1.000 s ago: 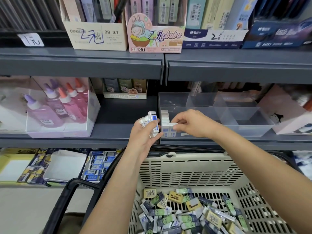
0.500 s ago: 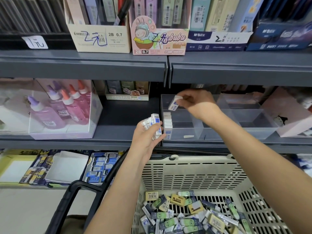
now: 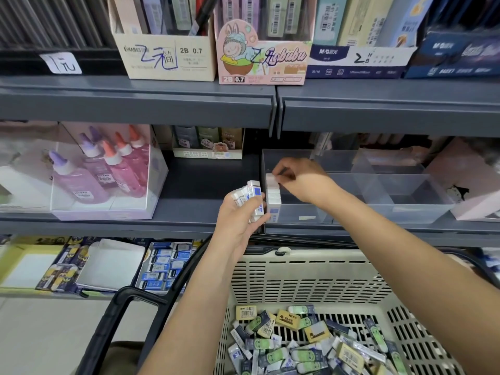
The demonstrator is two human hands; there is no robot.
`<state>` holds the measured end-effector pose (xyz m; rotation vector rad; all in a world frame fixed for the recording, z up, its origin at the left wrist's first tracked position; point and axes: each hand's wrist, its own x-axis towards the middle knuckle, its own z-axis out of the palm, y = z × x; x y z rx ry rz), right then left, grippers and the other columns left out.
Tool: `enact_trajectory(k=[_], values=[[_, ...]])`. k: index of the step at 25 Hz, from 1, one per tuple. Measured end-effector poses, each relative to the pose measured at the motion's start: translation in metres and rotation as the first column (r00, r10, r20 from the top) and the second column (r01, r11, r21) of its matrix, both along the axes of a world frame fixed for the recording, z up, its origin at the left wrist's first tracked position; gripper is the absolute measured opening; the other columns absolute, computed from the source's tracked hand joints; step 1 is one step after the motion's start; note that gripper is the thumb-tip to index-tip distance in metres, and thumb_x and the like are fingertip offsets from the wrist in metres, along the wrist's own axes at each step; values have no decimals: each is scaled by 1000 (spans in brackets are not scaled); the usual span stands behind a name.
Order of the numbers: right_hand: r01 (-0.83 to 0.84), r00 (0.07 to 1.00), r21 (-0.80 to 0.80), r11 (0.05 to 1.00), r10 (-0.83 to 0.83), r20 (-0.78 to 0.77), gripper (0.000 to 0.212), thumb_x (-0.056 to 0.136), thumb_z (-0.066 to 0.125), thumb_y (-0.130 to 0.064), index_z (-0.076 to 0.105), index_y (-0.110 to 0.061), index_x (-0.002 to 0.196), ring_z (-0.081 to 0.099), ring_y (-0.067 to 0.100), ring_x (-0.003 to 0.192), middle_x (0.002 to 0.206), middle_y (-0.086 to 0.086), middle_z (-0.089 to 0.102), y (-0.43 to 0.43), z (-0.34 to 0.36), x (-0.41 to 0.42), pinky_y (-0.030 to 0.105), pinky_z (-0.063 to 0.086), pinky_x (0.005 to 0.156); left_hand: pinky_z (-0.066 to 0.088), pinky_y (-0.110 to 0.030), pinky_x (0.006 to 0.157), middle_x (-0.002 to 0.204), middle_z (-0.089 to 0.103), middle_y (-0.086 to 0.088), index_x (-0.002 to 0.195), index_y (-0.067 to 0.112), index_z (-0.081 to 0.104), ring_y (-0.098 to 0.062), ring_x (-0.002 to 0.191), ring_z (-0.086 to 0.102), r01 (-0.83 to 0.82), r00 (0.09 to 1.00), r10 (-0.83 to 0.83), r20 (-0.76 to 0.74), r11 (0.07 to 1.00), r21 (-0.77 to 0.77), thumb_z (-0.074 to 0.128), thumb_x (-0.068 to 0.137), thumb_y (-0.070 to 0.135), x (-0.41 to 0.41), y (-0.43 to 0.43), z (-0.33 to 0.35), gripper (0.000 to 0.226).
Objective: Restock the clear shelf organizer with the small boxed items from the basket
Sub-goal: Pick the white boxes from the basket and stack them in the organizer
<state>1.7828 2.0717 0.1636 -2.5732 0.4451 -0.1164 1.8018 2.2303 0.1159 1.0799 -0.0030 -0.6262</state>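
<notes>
Step in hand: placing. Right hand [image 3: 300, 180] reaches into the organizer [image 3: 405, 209] on the middle shelf [image 3: 194, 190], in the front left compartment. Its fingertips are curled down and pinch one box [image 3: 271, 177] at the far end of the row [image 3: 273, 197] that runs along the compartment's left wall. The box touches the row's last member; whether it is fully seated I cannot tell.

Left hand [image 3: 240, 217] hovers just left of the organizer's front corner, fingers wrapped round a small stack [image 3: 253, 194] of the same white and blue boxes, held ready as supply.

Orientation: the row runs front to back. Each box in it looks to stand on end, long axis upright, a white short end up, broad faces towards front and back. The front box shows its blue print through the clear wall. Boxes in the stack stand roughly upright too, tilted a little to the left.

Progress, as a judgement: early. One short row in one compartment; the other compartments show nothing. The basket [image 3: 311, 277] below holds many loose items [image 3: 297, 345].

Next move calls for: let go of the box without tipping its neighbours, draw the right hand back, pinch the next box off the stack by its top end, and keep it upright for the row.
</notes>
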Motion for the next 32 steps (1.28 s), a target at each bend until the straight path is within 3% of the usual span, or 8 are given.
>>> enact_trajectory(k=[4,6,9,12,16,20,25,32], values=[[-17,1000,19,1000,18,-26,18,91,52,-24,64,-24,104,63,17,92,101,-3,68,0,0,-6,27,49,87,56,-27,65,102,69,-7,105,17,56,-15,91,67,-10,1000,9,29,1000,7,65,85,8,-1,2,3,24],[-19,998,15,1000,18,66,20,91,53,-25,66,-23,106,63,16,93,99,-3,69,3,5,-13,28,49,87,54,-24,61,99,70,-6,104,17,57,-12,83,68,3,997,-5,77,1000,15,67,83,11,-1,7,7,25],[-114,979,263,958,63,196,16,91,53,-28,67,-26,100,64,4,76,79,-12,68,14,16,-26,19,50,72,52,-22,56,92,73,-4,106,15,59,-11,76,69,127,983,-123,134,992,-19,70,80,15,-3,13,14,28],[-204,974,393,897,143,178,13,91,55,-20,67,-25,89,60,-5,62,79,-6,69,20,22,-35,10,48,57,52,-21,53,84,73,-2,102,15,61,-12,73,69,212,966,-208,156,977,-8,71,71,23,-9,13,18,34],[-96,964,460,883,-33,265,13,89,56,-6,63,-17,86,61,-1,56,74,-1,66,-4,36,-44,13,49,53,53,-23,53,88,70,-4,99,10,59,-13,73,70,56,997,-54,56,998,-33,60,88,14,-7,10,17,12],[-34,989,164,986,9,150,13,86,63,-17,60,-28,80,64,3,68,77,-4,68,-17,31,-51,22,52,74,55,-24,58,93,66,-1,104,13,58,-10,75,69,-6,994,0,113,998,56,56,91,7,-1,10,13,15],[-84,996,139,987,84,2,5,87,62,-25,66,-24,90,66,6,81,83,-7,68,-1,10,-53,28,51,86,57,-25,67,102,67,-7,110,13,56,-14,90,68,-15,976,-28,218,981,194,55,92,8,-7,5,8,19],[-167,984,-112,979,158,-84,19,87,60,-22,63,-23,105,62,18,92,100,-1,68,7,-1,-55,39,52,81,56,-25,76,114,63,-12,118,12,52,-19,101,64,-31,965,-22,260,980,198,48,94,5,-10,-1,7,25]])
